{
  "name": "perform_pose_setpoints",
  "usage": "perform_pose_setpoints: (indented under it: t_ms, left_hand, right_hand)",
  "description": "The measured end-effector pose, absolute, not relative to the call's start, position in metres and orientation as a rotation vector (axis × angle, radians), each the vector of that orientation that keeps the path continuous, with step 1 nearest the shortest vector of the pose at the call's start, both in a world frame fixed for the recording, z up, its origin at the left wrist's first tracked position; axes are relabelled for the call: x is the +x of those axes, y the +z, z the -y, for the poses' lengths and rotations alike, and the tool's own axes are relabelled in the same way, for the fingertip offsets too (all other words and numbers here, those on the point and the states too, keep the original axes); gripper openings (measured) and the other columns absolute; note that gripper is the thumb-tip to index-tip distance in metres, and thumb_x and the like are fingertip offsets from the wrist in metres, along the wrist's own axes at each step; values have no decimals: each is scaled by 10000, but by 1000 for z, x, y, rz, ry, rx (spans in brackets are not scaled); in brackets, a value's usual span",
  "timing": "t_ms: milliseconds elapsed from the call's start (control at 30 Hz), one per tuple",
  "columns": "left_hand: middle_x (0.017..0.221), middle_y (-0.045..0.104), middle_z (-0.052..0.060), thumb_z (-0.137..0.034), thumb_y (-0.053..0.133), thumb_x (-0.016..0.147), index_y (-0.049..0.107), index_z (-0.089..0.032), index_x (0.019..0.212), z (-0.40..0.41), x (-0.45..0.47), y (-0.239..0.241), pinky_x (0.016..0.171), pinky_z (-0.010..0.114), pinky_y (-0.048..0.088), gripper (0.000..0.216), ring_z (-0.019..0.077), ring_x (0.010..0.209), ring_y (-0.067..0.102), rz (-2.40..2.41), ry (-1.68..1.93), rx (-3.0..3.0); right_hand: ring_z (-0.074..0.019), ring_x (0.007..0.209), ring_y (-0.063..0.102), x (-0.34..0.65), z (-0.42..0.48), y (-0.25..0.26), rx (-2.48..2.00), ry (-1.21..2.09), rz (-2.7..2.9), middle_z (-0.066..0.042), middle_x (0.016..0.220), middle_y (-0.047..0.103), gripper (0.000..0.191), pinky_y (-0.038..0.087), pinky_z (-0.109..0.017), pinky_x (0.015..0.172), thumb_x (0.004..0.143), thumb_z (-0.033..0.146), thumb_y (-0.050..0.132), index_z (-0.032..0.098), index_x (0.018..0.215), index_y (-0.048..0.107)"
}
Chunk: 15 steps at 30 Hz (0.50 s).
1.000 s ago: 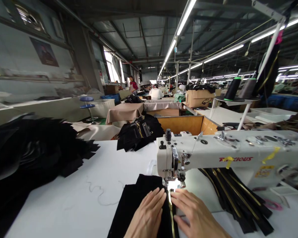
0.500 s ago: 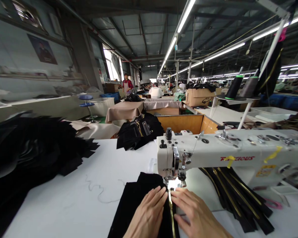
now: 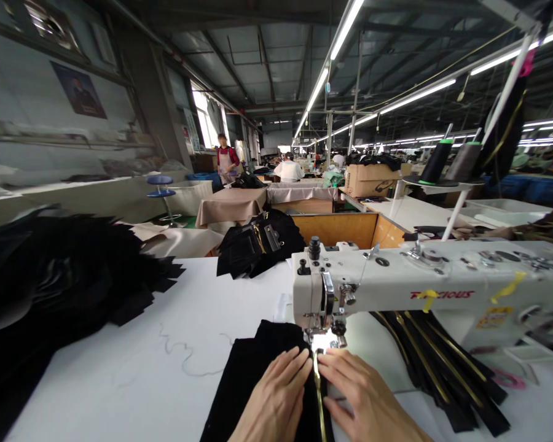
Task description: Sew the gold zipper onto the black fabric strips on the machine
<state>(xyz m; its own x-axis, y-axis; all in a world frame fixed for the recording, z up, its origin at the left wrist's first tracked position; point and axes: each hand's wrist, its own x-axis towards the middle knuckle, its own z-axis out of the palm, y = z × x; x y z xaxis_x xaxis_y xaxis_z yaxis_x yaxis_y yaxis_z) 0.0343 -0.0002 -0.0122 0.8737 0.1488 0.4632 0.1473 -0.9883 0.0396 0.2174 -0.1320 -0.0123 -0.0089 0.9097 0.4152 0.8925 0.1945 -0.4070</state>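
My left hand lies flat, fingers stretched, on a piece of black fabric on the white table. My right hand lies flat beside it, fingers forward, just right of a gold zipper strip that runs between the two hands. Both sets of fingertips sit right in front of the lit presser foot of a white sewing machine. Neither hand grips anything; both press down.
A big heap of black cut pieces fills the left of the table. A smaller black stack lies behind the machine. Black zipper strips lie under the machine arm. Thread cones stand at right. Workers stand far back.
My hands have barely shifted, staying at the presser foot. A person in the far background has walked leftward.
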Motion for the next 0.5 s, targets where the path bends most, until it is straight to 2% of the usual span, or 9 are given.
perform_pose_setpoints:
  t_ms: [133, 333, 500]
  left_hand:
    - [1343, 608, 73, -35, 423, 862, 505, -141, 1376, 0, 35, -15, 1026, 363, 527, 531, 229, 1268, 558, -227, 736, 3093]
    - [1387, 569, 87, -27, 426, 852, 445, -156, 1424, -2, 36, -18, 1032, 403, 524, 586, 241, 1295, 532, -207, 701, 3076]
    - [1340, 602, 97, -17, 407, 832, 445, -136, 1404, -6, 40, -16, 1060, 361, 495, 585, 220, 1259, 565, -154, 697, 3073]
  right_hand:
    - [-249, 1232, 560, 218, 131, -11, -1676, 71, 1880, -72, 1282, 641, 478, 457, -364, 1095, 802, 96, 599, 173, 1273, 618]
    - [-257, 1247, 557, 218, 132, -10, -1690, 61, 1878, -70, 1303, 637, 482, 460, -366, 1095, 802, 110, 609, 166, 1281, 620]
    - [-257, 1226, 578, 220, 128, -12, -1701, 10, 1878, -75, 1293, 647, 474, 473, -346, 1080, 802, 121, 620, 165, 1274, 625]
